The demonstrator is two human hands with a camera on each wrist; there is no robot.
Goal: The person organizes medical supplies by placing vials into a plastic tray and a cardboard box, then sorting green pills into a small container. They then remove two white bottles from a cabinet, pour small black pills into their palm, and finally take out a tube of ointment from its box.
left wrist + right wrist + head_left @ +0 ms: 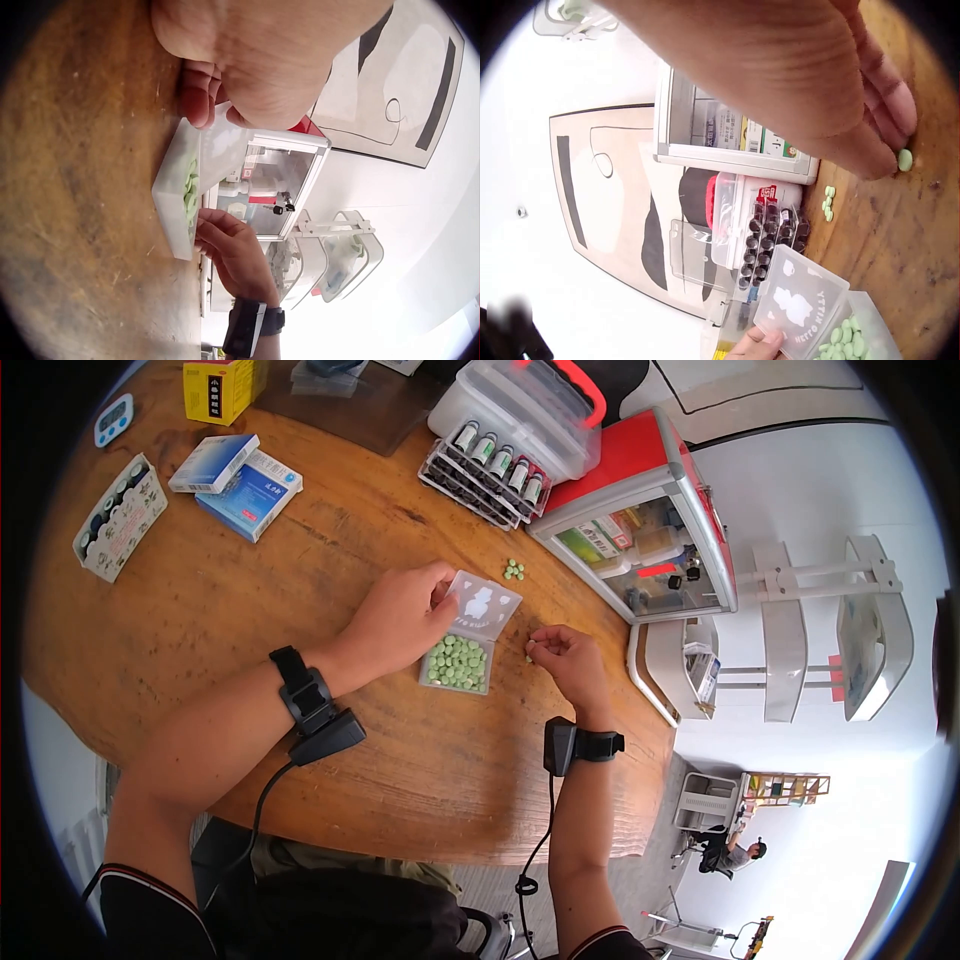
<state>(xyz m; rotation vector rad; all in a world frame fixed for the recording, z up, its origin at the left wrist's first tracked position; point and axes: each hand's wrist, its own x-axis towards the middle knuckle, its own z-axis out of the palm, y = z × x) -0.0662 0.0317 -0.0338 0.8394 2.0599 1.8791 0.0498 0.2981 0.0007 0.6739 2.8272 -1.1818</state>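
A small translucent pill box (455, 686) stands on the wooden table, its hinged lid (482, 606) raised, with a white cartoon print on it. Many pale green tablets (457, 660) lie inside. My left hand (405, 610) holds the lid by its left edge, the thumb over it in the right wrist view. Right of the box, my right hand (568, 663) pinches one green tablet (905, 160) at its fingertips, close over the tabletop. A small cluster of green tablets (514, 569) lies on the wood beyond the lid.
Behind the box stand a rack of small bottles (490, 470), a clear case with a red handle (520, 420) and a red cabinet (640, 510) with a glass door. Blue-white medicine boxes (250, 495), a carton of vials (120, 517), a yellow box (217, 392) and a timer (114, 420) stand left.
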